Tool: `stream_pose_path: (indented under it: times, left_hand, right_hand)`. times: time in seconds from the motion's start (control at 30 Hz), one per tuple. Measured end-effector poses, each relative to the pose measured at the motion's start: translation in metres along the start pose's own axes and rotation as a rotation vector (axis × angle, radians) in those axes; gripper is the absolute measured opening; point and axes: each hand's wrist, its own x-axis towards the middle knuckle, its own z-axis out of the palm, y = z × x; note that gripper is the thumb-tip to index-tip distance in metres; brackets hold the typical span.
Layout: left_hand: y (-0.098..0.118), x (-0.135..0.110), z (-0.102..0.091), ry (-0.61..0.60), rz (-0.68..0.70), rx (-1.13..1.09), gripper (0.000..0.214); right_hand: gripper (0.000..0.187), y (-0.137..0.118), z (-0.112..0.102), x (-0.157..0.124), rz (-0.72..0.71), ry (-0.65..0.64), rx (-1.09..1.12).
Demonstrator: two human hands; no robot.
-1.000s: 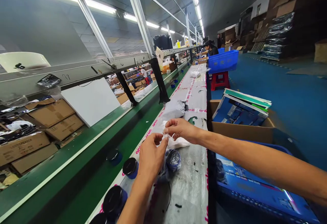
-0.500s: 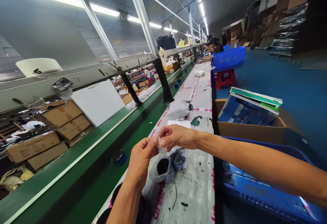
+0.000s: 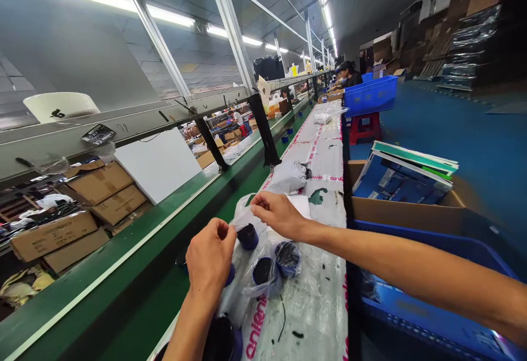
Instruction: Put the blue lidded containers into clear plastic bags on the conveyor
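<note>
Between my two hands a thin clear plastic bag (image 3: 244,214) is stretched out over the bench. My left hand (image 3: 209,254) pinches its near edge; my right hand (image 3: 279,214) pinches the far side. A dark blue cylinder with a black top (image 3: 247,237) shows just below the bag; I cannot tell whether it is inside. Closer to me, a bagged cylinder (image 3: 263,273) stands beside another blue cylinder in clear plastic (image 3: 288,259). More dark cylinders (image 3: 224,338) sit near my left forearm, partly hidden by it.
A green conveyor belt (image 3: 123,295) runs along the left of the wrapped bench (image 3: 313,306). Farther up the bench lies a white plastic bag (image 3: 288,177). On the right are a carton with flat printed packs (image 3: 403,177) and a blue crate (image 3: 436,322). A person (image 3: 349,75) sits far ahead.
My hands, close together before, have moved apart, the left one toward me and leftward. The plastic bag is now spread between them, and a blue cylinder has come into view beneath it.
</note>
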Motion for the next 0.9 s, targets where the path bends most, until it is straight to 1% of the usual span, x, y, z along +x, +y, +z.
stream_pose_path:
  times: [0.1,0.17,0.23,0.3,0.43,0.53,0.63,0.73,0.9]
  left_hand:
    - [-0.006,0.023,0.003,0.015,0.004,0.099,0.015]
    - [-0.012,0.038,0.009,0.003,-0.004,0.143,0.015]
    - [-0.019,0.049,0.017,-0.038,-0.014,0.190,0.014]
    - [-0.027,0.054,0.027,-0.110,-0.013,0.235,0.011]
    - [-0.039,0.049,0.042,-0.253,0.006,0.291,0.010]
    - [-0.042,0.044,0.044,-0.331,0.046,0.303,0.010]
    - [-0.043,0.040,0.041,-0.368,0.091,0.301,0.012]
    - [-0.046,0.037,0.037,-0.396,0.130,0.303,0.014]
    - [-0.048,0.033,0.036,-0.438,0.239,0.374,0.014]
  right_hand:
    - [0.006,0.005,0.008,0.023,-0.059,-0.047,-0.139]
    - [0.011,0.014,0.013,0.038,-0.099,-0.094,-0.254]
    - [0.013,0.025,0.018,0.048,-0.146,-0.164,-0.378]
    - [0.012,0.038,0.022,0.051,-0.198,-0.254,-0.498]
    - [0.013,0.056,0.024,0.042,-0.285,-0.408,-0.678]
    - [0.018,0.061,0.019,0.032,-0.334,-0.459,-0.747]
    - [0.019,0.059,0.013,0.025,-0.386,-0.474,-0.776]
    - [0.019,0.058,0.008,0.022,-0.436,-0.461,-0.799]
    - [0.017,0.064,0.008,0.019,-0.560,-0.457,-0.860]
